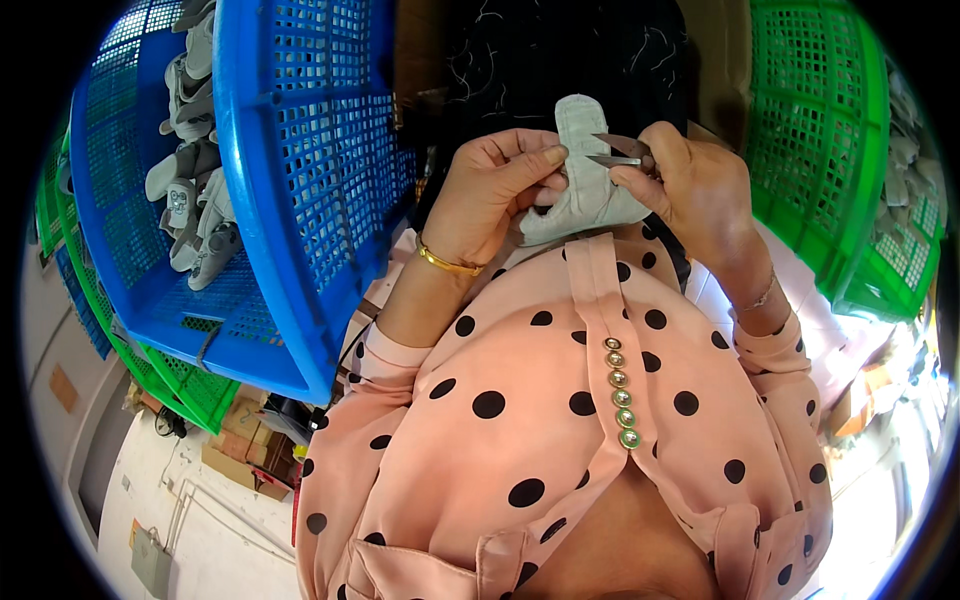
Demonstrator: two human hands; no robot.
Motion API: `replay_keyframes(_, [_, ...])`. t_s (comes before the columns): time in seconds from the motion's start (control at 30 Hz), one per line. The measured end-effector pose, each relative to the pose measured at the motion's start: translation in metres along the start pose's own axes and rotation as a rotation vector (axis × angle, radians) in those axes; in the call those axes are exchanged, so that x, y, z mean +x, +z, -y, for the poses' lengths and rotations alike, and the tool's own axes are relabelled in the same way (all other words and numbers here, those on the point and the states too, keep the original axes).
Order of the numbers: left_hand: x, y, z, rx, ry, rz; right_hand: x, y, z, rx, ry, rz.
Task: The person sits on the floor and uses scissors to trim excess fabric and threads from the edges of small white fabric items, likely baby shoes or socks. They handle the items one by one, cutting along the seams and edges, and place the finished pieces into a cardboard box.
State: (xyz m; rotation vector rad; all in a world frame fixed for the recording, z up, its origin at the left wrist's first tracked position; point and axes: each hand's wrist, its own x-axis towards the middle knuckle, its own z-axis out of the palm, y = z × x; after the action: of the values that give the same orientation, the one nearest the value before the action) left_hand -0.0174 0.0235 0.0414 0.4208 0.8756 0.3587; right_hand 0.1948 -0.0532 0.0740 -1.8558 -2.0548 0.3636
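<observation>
A white stitched shoe upper (590,195) is held up in front of my body, with its rounded tongue-like end pointing away from me. My left hand (495,190) pinches its left edge between thumb and fingers. Closed around small metal thread snips (618,161), my right hand (695,185) is at the right side of the piece. The two pointed blades are spread apart and lie over the upper, pointing left. Whether a thread is between them is too small to tell. My right palm hides most of the snips' handles.
A blue plastic basket (330,160) stands close on my left, with several grey-white shoe uppers (190,205) inside. On my right is a green basket (810,130) holding more pale pieces (905,165). Black cloth (560,60) with loose thread ends lies beyond my hands. Cardboard boxes (240,455) sit farther left.
</observation>
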Motion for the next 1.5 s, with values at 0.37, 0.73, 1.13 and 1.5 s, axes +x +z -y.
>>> replay_keyframes(0.37, [-0.001, 0.000, 0.000, 0.003, 0.002, 0.006, 0.000, -0.001, 0.001, -0.177, -0.061, 0.105])
replay_keyframes(0.73, [-0.001, 0.001, -0.001, -0.001, -0.018, 0.032, -0.001, 0.005, 0.000, -0.157, -0.024, 0.147])
replay_keyframes(1.13, [0.002, -0.002, 0.002, -0.048, -0.017, 0.078, 0.001, 0.005, -0.003, -0.167, -0.070, 0.191])
replay_keyframes(1.5, [0.000, -0.002, 0.004, -0.024, -0.012, 0.062, -0.002, 0.017, -0.005, 0.002, -0.016, 0.132])
